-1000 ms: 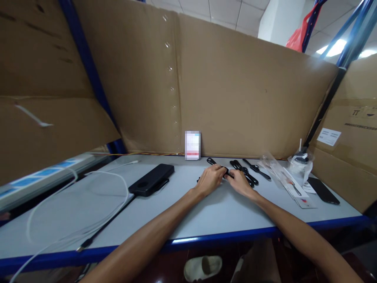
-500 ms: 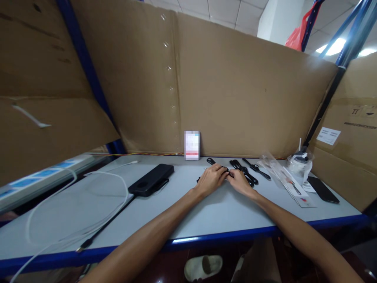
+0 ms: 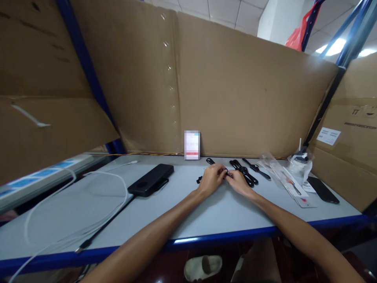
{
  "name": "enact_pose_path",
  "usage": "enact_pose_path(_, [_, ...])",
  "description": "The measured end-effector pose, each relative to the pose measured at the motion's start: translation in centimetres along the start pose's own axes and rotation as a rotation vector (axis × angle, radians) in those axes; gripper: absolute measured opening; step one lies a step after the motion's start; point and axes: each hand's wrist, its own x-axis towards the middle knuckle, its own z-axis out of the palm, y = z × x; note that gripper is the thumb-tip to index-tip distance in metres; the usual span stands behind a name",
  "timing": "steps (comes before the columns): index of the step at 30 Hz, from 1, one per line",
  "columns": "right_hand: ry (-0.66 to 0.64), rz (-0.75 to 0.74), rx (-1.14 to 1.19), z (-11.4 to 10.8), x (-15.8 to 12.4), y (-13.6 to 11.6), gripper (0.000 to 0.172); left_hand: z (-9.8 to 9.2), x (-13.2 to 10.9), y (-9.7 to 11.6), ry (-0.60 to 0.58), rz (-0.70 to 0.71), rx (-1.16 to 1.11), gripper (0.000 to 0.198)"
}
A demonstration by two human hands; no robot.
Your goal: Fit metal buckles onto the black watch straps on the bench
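Observation:
My left hand (image 3: 212, 179) and my right hand (image 3: 239, 182) meet at the middle of the grey table (image 3: 182, 212). Both have their fingers curled and pinched on a black watch with a strap (image 3: 211, 161), which lies between them. One strap end sticks out beyond the left hand toward the back wall, and a dark bit shows at its left side. Several more black watches (image 3: 246, 171) lie just right of my hands.
A black power bank (image 3: 151, 179) with a black cable lies left of centre, and a white cable (image 3: 73, 204) loops at far left. Clear plastic packaging (image 3: 284, 179), a bagged item (image 3: 300, 159) and a black phone (image 3: 322, 190) sit at right. Cardboard walls surround the table.
Both hands stay on the watch; the fingers have shifted slightly and the hands have drawn a little closer together.

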Motion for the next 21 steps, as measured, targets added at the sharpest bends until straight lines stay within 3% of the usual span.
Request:
enact_pose_path(4, [0.049, -0.010, -0.076, 0.0, -0.2, -0.1, 0.028, 0.1, 0.2, 0.2, 0.008, -0.167, -0.062, 0.014])
enact_pose_path(8, [0.060, -0.008, -0.294, -0.4, -0.7, -0.8, 0.023, 0.3, 0.5, 0.5, -0.110, -0.299, -0.234, 0.033])
enact_pose_path(15, [-0.028, 0.034, -0.638, -1.0, -1.7, -1.9, 0.023, 0.5, 0.3, 1.0, -0.284, -0.593, -0.664, 0.031])
enact_pose_path(21, [-0.061, 0.031, -0.645, -0.8, -1.7, -2.2, 0.024, 0.4, 0.3, 0.8, -0.292, -0.594, -0.695, 0.032])
